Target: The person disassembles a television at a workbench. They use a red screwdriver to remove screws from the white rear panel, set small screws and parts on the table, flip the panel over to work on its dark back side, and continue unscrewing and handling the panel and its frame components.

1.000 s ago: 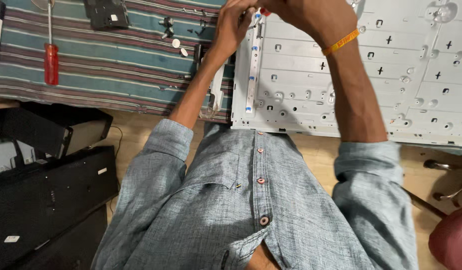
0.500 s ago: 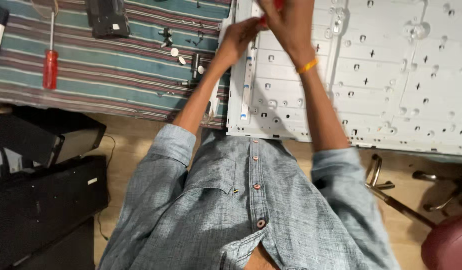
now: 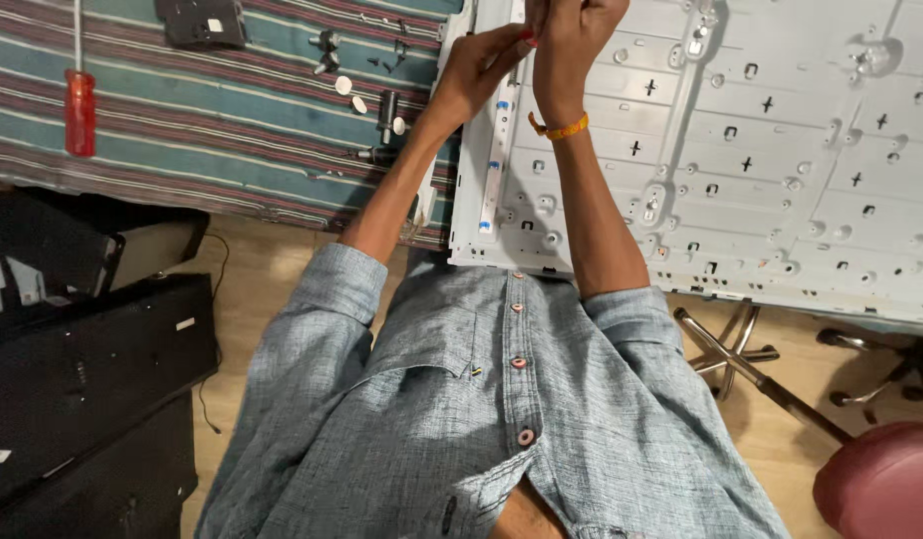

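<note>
White metal backplate (image 3: 781, 150) of a flat screen lies face-down on the bench, its near edge overhanging toward the person in the grey-blue shirt (image 3: 481, 419). Since half a second ago the view has shifted so the plate sits a little further right and higher, and both hands have climbed closer to the top of the picture; the red-handled screwdriver (image 3: 80, 112) has slid left with that shift but lies on the striped cloth (image 3: 202, 130) as before.

The left hand (image 3: 486, 65) and the right hand (image 3: 571, 40) meet over the plate's left margin, fingers bunched together above a thin white strip (image 3: 496, 160) that runs along that margin, with small blue marks on it. Both grips look pinched shut on something small and red between the fingertips, but what it is I cannot tell, as the hands are cut off by the frame. An orange band (image 3: 558, 128) rings the right wrist.

The plate is pale, stamped with ribs, cross-shaped slots, round holes and raised bosses. Left of the plate, on the cloth, lie loose screws and small white discs (image 3: 346, 90), a short dark cylinder (image 3: 386, 108), and further left a dark flat part (image 3: 200, 20). Below the plate's near edge stand a chrome stool base (image 3: 731, 344) and a maroon seat (image 3: 881, 484). Far left of the plate, below the cloth, black panels (image 3: 92, 369) rest on the floor.
</note>
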